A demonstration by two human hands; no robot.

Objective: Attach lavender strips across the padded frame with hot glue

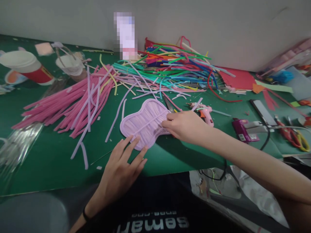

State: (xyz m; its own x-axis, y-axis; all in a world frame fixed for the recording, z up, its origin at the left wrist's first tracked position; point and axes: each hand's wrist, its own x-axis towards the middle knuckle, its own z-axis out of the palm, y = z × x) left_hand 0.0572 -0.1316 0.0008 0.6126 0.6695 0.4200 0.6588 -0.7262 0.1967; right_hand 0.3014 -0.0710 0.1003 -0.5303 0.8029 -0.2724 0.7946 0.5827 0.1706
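A lilac, wavy-edged shape made of pipe cleaners point(147, 113) lies on the green table, with a raised strip running diagonally across it. My left hand point(123, 166) is open, its spread fingertips resting on the lower left edge of the shape. At the right end, my right hand point(188, 127) has its fingers pinched together on the shape's edge; the exact grip is partly hidden. Just behind the right hand are dark-bladed scissors point(168, 103) and a pink glue gun point(207, 116). Loose lilac pipe cleaners point(116, 113) lie left of the shape.
Pink pipe cleaners point(65, 102) spread across the left, near a white-and-red cup point(29, 66). A multicoloured heap of pipe cleaners point(175, 64) lines the wall. On the right lie a purple box point(244, 131), a phone-like slab point(262, 111) and red- and yellow-handled scissors point(290, 134).
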